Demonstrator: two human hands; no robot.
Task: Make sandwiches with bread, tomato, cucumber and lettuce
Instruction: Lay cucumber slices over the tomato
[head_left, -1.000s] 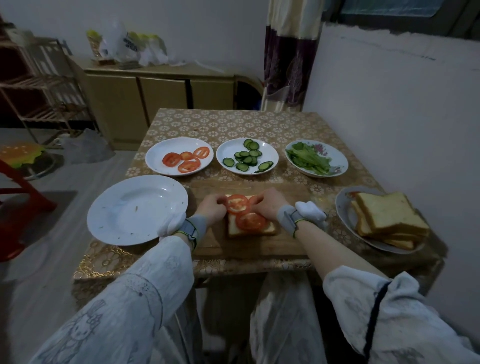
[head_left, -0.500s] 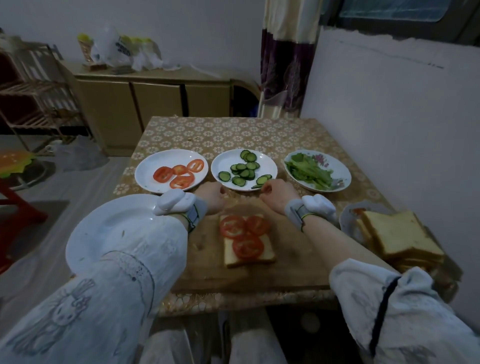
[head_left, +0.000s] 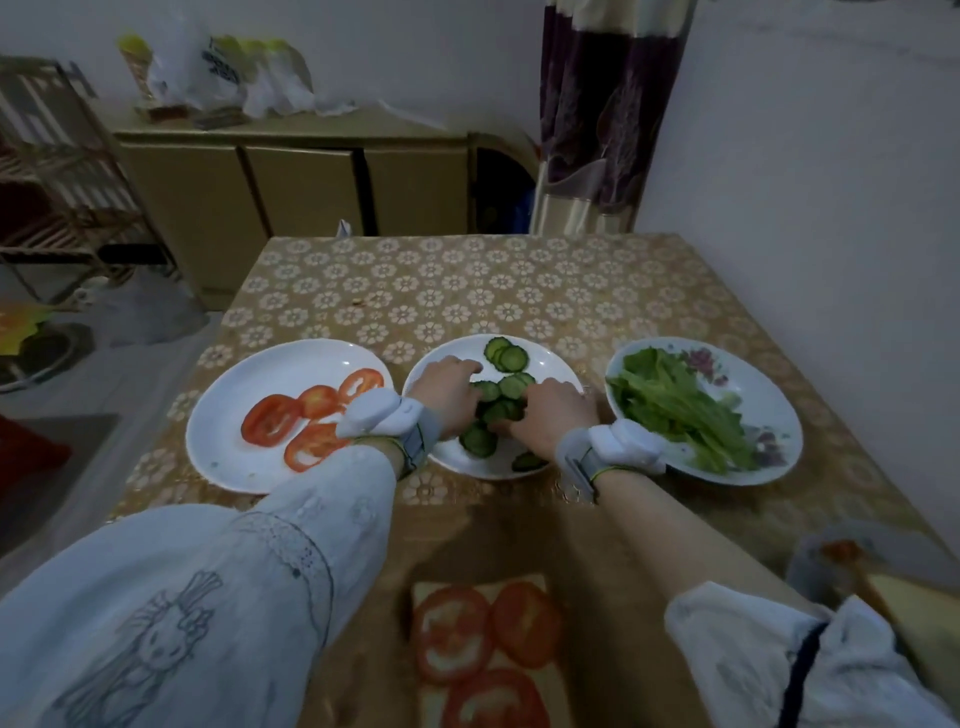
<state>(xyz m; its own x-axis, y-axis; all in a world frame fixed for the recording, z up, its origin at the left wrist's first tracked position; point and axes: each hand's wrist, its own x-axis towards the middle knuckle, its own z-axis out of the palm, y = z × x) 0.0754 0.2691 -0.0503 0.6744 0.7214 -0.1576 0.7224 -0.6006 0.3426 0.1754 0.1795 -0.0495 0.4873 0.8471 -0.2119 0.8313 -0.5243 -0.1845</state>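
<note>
My left hand (head_left: 447, 392) and my right hand (head_left: 556, 415) both reach into the middle white plate (head_left: 553, 359). Their bent fingers rest on the cucumber slices (head_left: 506, 357), and the fingertips are hidden among them. To the left, a white plate (head_left: 260, 371) holds several tomato slices (head_left: 272, 418). On the right is a flowered plate (head_left: 756, 387) of lettuce (head_left: 670, 408). Close to me, a slice of bread (head_left: 530, 581) topped with three tomato slices (head_left: 452, 634) lies on the wooden board (head_left: 592, 582).
A plate (head_left: 810, 558) with stacked bread (head_left: 930, 618) sits at the lower right edge. The gold flowered tablecloth (head_left: 467, 280) covers the table. A white wall (head_left: 831, 208) runs along the right. A low cabinet (head_left: 291, 192) and a wooden rack (head_left: 57, 197) stand behind.
Both hands left the tomato-topped bread and moved forward into the cucumber plate. The view tilted forward, so the bread now lies at the bottom edge.
</note>
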